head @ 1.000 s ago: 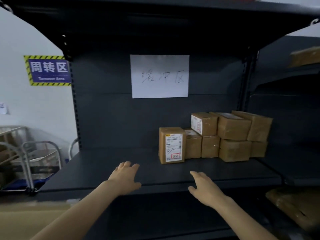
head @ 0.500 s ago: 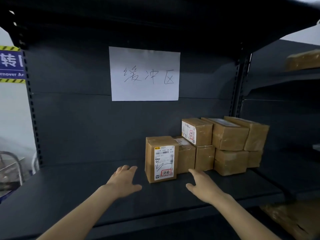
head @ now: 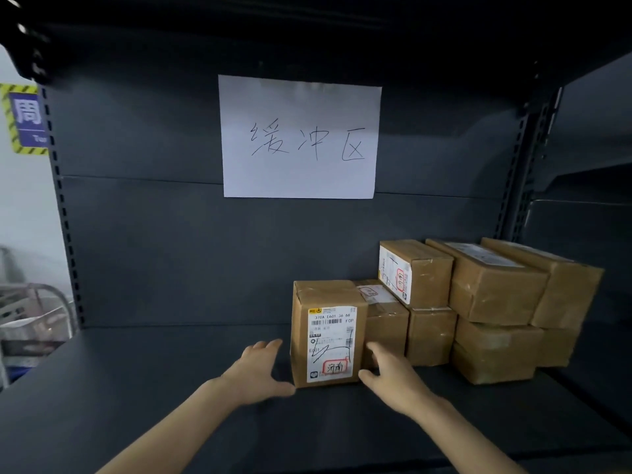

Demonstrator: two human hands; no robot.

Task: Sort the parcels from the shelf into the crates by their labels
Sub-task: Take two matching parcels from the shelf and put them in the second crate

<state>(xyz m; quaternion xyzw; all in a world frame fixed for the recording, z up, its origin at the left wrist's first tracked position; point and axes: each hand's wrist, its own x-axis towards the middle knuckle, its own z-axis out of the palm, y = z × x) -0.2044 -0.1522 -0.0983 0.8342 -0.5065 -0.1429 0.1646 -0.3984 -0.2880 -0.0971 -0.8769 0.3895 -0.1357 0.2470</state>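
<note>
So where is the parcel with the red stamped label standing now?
In the head view, the front parcel stands upright on the shelf, right of centre, just in front of the parcel stack, between the left hand and right hand.

A white paper sheet (head: 301, 136) on the shelf back panel carried the handwritten characters 缓冲区. The front parcel (head: 326, 333) had a shipping label (head: 331, 343) reading "370A E601 36 68", "FOP" and, in a red frame, 济南. The blue sign (head: 25, 119) showed 周.
</note>
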